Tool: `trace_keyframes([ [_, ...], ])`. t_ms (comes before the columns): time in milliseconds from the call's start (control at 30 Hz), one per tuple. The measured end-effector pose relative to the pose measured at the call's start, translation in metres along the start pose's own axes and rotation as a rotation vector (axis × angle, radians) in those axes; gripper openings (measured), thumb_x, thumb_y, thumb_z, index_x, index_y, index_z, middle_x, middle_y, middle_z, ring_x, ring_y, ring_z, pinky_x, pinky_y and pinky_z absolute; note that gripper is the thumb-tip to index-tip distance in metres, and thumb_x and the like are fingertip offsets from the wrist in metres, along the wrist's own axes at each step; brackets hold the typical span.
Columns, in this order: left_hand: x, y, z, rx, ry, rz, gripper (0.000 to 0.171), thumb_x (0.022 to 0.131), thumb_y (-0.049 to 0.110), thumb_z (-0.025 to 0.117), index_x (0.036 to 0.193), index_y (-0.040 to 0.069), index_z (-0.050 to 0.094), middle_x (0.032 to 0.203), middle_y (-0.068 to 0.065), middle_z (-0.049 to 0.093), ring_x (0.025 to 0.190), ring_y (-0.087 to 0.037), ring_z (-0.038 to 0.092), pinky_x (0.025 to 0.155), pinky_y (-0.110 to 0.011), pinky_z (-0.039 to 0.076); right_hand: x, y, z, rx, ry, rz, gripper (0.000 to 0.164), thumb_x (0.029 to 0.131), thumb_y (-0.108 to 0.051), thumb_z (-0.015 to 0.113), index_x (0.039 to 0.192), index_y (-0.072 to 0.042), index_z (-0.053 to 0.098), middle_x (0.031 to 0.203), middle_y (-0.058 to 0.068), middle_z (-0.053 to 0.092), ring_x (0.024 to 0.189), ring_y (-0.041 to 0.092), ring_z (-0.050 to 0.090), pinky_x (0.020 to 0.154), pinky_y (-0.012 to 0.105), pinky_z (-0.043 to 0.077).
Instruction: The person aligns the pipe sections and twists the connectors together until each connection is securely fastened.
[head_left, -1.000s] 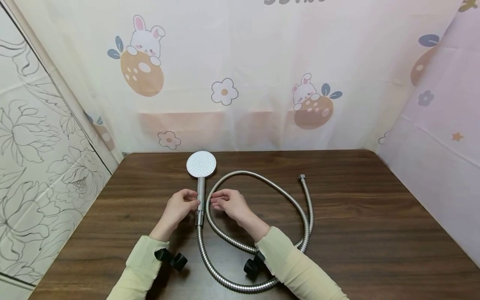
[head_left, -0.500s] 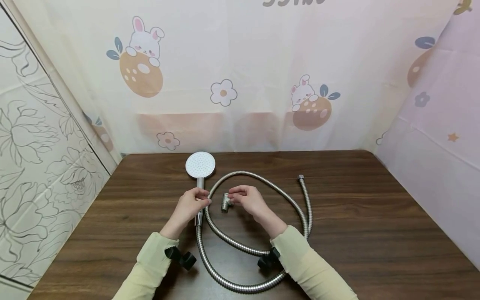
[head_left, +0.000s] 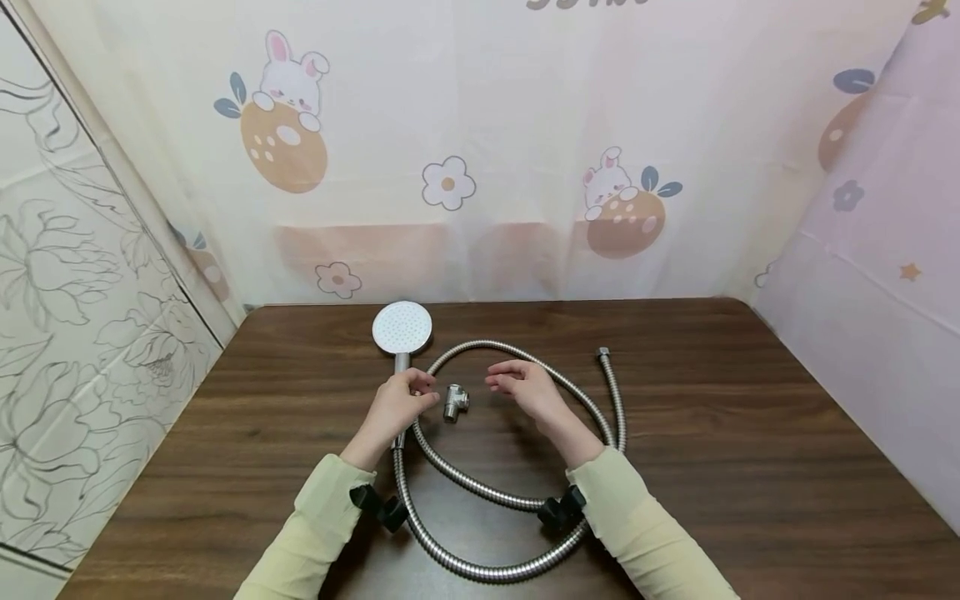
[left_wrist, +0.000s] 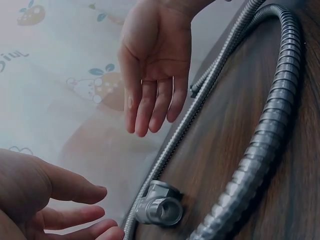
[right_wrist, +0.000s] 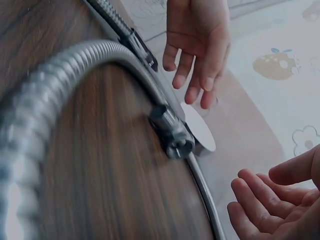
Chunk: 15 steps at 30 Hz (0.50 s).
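Note:
My left hand [head_left: 393, 410] hovers with relaxed, parted fingers, overlapping the shower head's handle and the hose in the head view. My right hand [head_left: 534, 393] is held over the hose loop, palm inward, its fingers extended and holding nothing. Between the two hands a small chrome T-shaped pipe fitting [head_left: 454, 403] rests on the table, apart from both. In the left wrist view this fitting [left_wrist: 161, 204] shows its round open end near the left fingertips. The right wrist view shows the fitting [right_wrist: 172, 132] beside the hose. A hand shower [head_left: 402, 327] lies with its white spray face up.
A flexible metal hose [head_left: 491, 573] runs from the shower handle and loops around the fitting. Its free end nut [head_left: 603, 352] lies at the right back. The dark wooden table [head_left: 720, 433] meets a printed curtain [head_left: 517, 108] behind. Both wrists wear black camera mounts.
Both hands have moved to the right, and the right one farther, so they are more apart. The T-shaped fitting, hidden one second ago, now shows between them. Shower head and hose stay put.

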<state>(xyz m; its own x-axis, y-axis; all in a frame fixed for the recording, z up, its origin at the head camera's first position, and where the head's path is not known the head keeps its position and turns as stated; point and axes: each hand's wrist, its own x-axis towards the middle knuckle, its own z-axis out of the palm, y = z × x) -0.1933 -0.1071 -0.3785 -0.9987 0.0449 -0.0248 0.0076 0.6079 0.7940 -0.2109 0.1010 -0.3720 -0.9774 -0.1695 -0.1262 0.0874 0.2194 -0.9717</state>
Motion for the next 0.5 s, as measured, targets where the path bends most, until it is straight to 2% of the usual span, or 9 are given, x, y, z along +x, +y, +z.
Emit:
trace_keyframes([
  [167, 0.002, 0.005, 0.007, 0.011, -0.010, 0.014, 0.022, 0.079, 0.014, 0.066, 0.099, 0.007, 0.063, 0.088, -0.005, 0.066, 0.081, -0.018, 0.059, 0.069, -0.029, 0.045, -0.001, 0.002, -0.016, -0.035, 0.044, 0.035, 0.028, 0.091, -0.005, 0.050, 0.115, 0.008, 0.056, 0.108, 0.024, 0.062, 0.101, 0.034, 0.059, 0.091, 0.043, 0.043],
  [300, 0.006, 0.004, 0.014, -0.011, -0.041, 0.035, 0.022, 0.080, 0.013, 0.065, 0.100, 0.003, 0.063, 0.093, -0.008, 0.066, 0.085, -0.020, 0.061, 0.072, -0.032, 0.047, -0.002, 0.003, -0.029, -0.047, 0.077, 0.028, 0.029, 0.091, -0.004, 0.049, 0.116, 0.008, 0.055, 0.107, 0.023, 0.062, 0.100, 0.031, 0.060, 0.090, 0.044, 0.043],
  [500, 0.009, 0.003, 0.019, -0.008, -0.051, 0.042, 0.026, 0.079, 0.013, 0.066, 0.102, 0.002, 0.062, 0.097, -0.011, 0.065, 0.090, -0.023, 0.062, 0.075, -0.035, 0.047, -0.002, 0.005, -0.046, -0.091, 0.060, 0.029, 0.031, 0.093, -0.008, 0.048, 0.119, 0.008, 0.054, 0.111, 0.023, 0.061, 0.100, 0.028, 0.060, 0.092, 0.044, 0.042],
])
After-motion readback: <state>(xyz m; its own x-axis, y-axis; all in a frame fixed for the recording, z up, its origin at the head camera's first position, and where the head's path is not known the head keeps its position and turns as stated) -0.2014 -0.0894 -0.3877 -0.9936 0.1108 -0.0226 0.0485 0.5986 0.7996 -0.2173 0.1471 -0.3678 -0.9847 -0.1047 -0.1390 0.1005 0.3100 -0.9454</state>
